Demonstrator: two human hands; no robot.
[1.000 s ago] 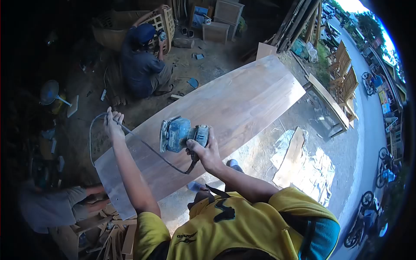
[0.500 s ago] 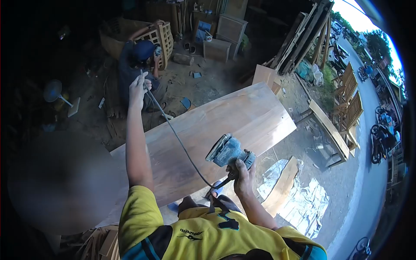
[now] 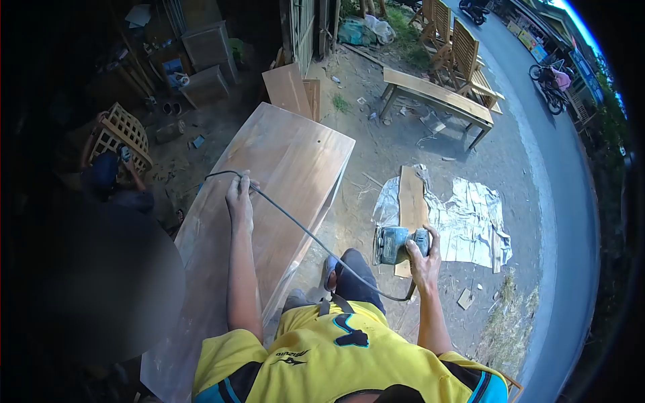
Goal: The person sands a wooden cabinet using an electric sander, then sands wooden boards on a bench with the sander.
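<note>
My right hand (image 3: pixel 424 258) is wrapped round the body of a dusty blue power sander (image 3: pixel 392 246), held in the air to the right of my legs with its flat pad facing left. A dark cable (image 3: pixel 316 238) loops from the sander across to my left hand (image 3: pixel 240 198), whose fingers are closed on it. That hand is over a large wooden panel (image 3: pixel 289 144), which has a reddish-brown surface with paler dusty patches. Whether the hand touches the panel I cannot tell.
Beyond the panel, a co-worker (image 3: pixel 107 178) crouches by a wooden lattice piece (image 3: pixel 121 138). A narrow bench (image 3: pixel 437 97) and slatted chairs (image 3: pixel 463 54) stand near the road. A board (image 3: pixel 411 201) lies on silvery sheeting (image 3: pixel 470 218). A dark blur hides the lower left.
The view has swung right towards the road. The sander has moved from over the panel to beside it, above the board and sheeting. My left hand has come lower, still on the cable.
</note>
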